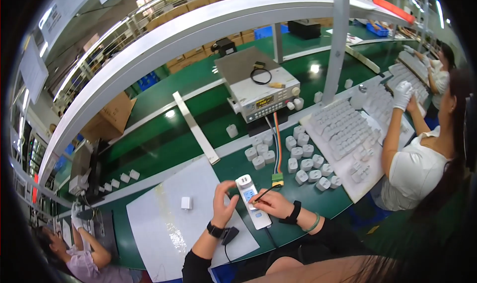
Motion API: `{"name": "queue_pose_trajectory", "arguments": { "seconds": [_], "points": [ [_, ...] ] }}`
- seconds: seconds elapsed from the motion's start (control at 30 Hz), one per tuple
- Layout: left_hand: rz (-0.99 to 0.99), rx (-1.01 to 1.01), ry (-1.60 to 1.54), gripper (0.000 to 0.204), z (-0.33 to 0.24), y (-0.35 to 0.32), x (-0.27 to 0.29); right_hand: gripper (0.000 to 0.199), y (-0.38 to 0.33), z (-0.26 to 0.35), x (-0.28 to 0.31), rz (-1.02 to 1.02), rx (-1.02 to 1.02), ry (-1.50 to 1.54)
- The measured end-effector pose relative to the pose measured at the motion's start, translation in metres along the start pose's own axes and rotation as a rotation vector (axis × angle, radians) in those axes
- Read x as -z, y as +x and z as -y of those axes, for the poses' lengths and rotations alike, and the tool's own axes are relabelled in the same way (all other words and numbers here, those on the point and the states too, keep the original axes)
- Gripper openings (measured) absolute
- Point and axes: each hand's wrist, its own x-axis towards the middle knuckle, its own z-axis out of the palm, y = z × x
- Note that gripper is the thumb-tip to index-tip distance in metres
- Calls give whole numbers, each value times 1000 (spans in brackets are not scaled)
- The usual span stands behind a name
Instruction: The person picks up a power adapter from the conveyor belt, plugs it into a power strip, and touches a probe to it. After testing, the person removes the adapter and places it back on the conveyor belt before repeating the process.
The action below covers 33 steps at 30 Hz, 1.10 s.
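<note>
1. The table (164, 134) has a green top that curves across the view, with a white strip along its near edge.
2. A white sheet (164, 223) lies flat on it, bearing a small white cube (186, 203).
3. A white handheld meter (252, 201) rests on the sheet's right edge.
4. A grey bench power supply (258, 86) stands farther back.
5. Loose white adapters (305, 159) sit in a cluster right of the meter.
6. A white tray (343, 134) packed with adapters lies beside them.
7. A long white bar (195, 126) lies diagonally.
</note>
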Motion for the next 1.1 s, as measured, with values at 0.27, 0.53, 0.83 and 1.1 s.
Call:
{"name": "queue_pose_trajectory", "arguments": {
  "seconds": [0.27,0.53,0.83,1.1],
  "points": [
    [316,-118,95,44,17,-16,-19,14,21,21,11,-260,96,58],
    [375,-120,116,44,16,-17,-19,16,70,-11,10,-151,30,-49],
    [-129,152,-444,46,11,22,13,15,70,-13,8,-31,-46,-98],
    [-71,-53,566,53,87,202,35,15,70,-12,3,-31,-25,-186]
  ]
}}
